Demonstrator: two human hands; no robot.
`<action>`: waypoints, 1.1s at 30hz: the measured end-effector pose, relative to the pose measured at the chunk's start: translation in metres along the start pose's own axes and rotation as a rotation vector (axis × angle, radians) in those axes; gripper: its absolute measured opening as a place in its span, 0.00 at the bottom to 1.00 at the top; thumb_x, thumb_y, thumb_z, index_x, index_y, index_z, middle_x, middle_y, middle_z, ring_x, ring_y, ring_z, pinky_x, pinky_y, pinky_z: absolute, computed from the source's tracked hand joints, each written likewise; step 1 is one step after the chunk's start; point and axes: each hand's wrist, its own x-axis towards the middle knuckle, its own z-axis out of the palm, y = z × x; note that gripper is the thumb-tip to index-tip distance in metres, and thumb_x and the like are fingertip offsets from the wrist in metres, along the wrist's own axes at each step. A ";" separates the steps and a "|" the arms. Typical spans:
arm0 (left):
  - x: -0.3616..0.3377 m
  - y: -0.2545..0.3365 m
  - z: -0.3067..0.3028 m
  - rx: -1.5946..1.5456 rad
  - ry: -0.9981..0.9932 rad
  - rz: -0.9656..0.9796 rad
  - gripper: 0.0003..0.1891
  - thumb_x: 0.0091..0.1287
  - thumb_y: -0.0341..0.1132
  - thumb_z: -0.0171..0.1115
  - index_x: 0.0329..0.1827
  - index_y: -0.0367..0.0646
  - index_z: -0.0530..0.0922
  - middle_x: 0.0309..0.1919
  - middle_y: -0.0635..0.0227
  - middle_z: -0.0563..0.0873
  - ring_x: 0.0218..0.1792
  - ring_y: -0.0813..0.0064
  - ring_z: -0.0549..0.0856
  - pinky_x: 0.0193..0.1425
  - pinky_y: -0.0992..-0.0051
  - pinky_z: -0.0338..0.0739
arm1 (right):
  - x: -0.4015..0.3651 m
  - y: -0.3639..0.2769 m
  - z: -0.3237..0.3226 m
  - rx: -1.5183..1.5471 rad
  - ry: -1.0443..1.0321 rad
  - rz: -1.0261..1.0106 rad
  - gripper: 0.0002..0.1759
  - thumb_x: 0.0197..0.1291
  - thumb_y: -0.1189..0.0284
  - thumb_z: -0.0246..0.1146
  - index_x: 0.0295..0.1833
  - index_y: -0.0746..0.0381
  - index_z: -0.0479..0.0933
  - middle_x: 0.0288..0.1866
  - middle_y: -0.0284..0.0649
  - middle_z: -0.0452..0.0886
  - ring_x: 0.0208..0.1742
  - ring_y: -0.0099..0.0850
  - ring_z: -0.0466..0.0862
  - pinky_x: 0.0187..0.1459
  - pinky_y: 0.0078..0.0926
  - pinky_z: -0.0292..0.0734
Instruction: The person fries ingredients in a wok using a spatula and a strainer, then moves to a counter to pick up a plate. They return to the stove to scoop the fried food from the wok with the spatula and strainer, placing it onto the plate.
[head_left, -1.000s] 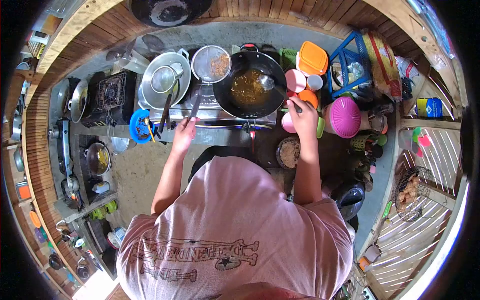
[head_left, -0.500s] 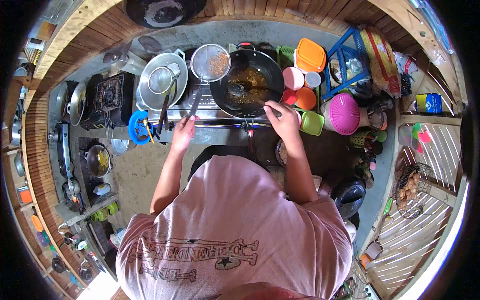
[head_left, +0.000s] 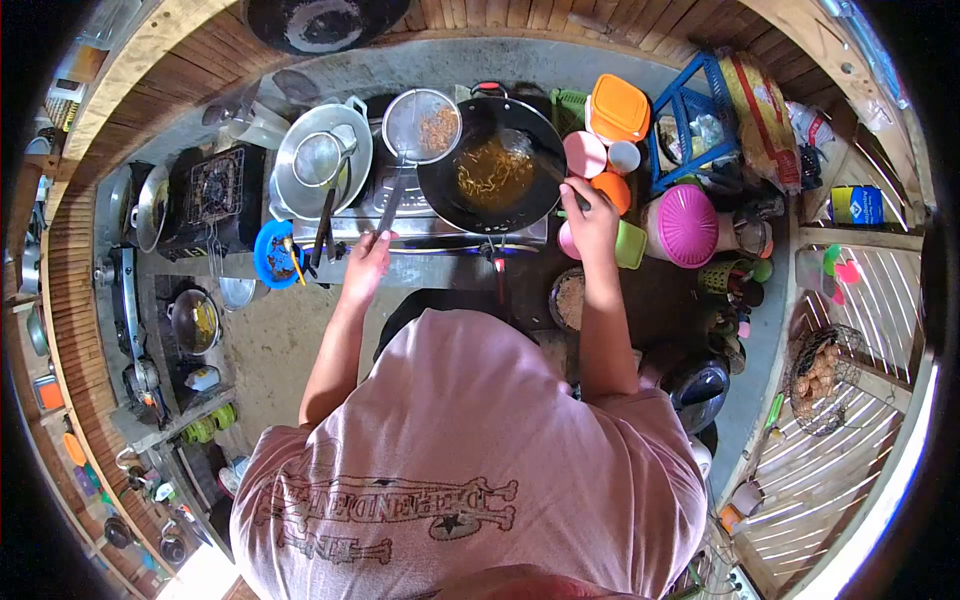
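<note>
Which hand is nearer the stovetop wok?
Right: the right hand is close by the wok, on its right; the left hand, holding a strainer handle, is farther to its left.

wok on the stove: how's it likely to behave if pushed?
The wok should stay stiff; its evenly round, hard-looking wall shows no sag. Its contents would likely slosh, since loose liquid pools in the bottom. It may rock or tip, given the rounded bowl shape, though its underside is hidden.

blue plastic crate (head_left: pixel 722 95) | pink ribbed lid (head_left: pixel 687 226) | orange lid (head_left: pixel 620 107) | wire rack (head_left: pixel 217 185) at left
</note>
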 end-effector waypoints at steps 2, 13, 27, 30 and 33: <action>0.001 0.000 0.000 0.001 -0.003 0.004 0.17 0.79 0.44 0.53 0.49 0.39 0.81 0.17 0.82 0.66 0.19 0.86 0.63 0.24 0.79 0.57 | -0.003 -0.002 0.011 0.037 -0.014 -0.004 0.12 0.62 0.66 0.70 0.44 0.63 0.85 0.40 0.46 0.88 0.43 0.44 0.88 0.47 0.36 0.81; 0.008 0.003 -0.002 0.122 0.003 -0.022 0.18 0.77 0.49 0.57 0.47 0.41 0.82 0.19 0.82 0.69 0.21 0.88 0.66 0.25 0.79 0.58 | -0.016 -0.021 -0.022 0.079 -0.039 0.045 0.10 0.60 0.70 0.71 0.43 0.64 0.85 0.36 0.46 0.87 0.36 0.42 0.86 0.41 0.34 0.79; 0.014 -0.004 -0.001 0.421 0.058 0.092 0.18 0.76 0.48 0.57 0.50 0.41 0.84 0.21 0.81 0.70 0.24 0.86 0.67 0.28 0.78 0.62 | -0.016 -0.028 -0.049 -0.045 0.063 0.071 0.11 0.59 0.69 0.72 0.43 0.65 0.85 0.36 0.48 0.87 0.37 0.43 0.86 0.42 0.36 0.79; 0.010 0.003 0.000 0.410 0.053 0.071 0.18 0.76 0.48 0.57 0.50 0.41 0.84 0.21 0.80 0.70 0.24 0.85 0.68 0.28 0.78 0.63 | -0.016 -0.029 -0.046 -0.064 0.058 0.067 0.11 0.59 0.68 0.72 0.43 0.64 0.86 0.36 0.48 0.87 0.38 0.43 0.86 0.42 0.36 0.79; 0.007 0.006 -0.001 0.402 0.054 0.061 0.18 0.76 0.48 0.58 0.50 0.41 0.84 0.21 0.81 0.70 0.24 0.85 0.68 0.28 0.78 0.62 | -0.015 -0.015 -0.033 -0.093 0.055 0.067 0.12 0.60 0.66 0.72 0.44 0.64 0.86 0.36 0.47 0.87 0.38 0.44 0.86 0.43 0.37 0.79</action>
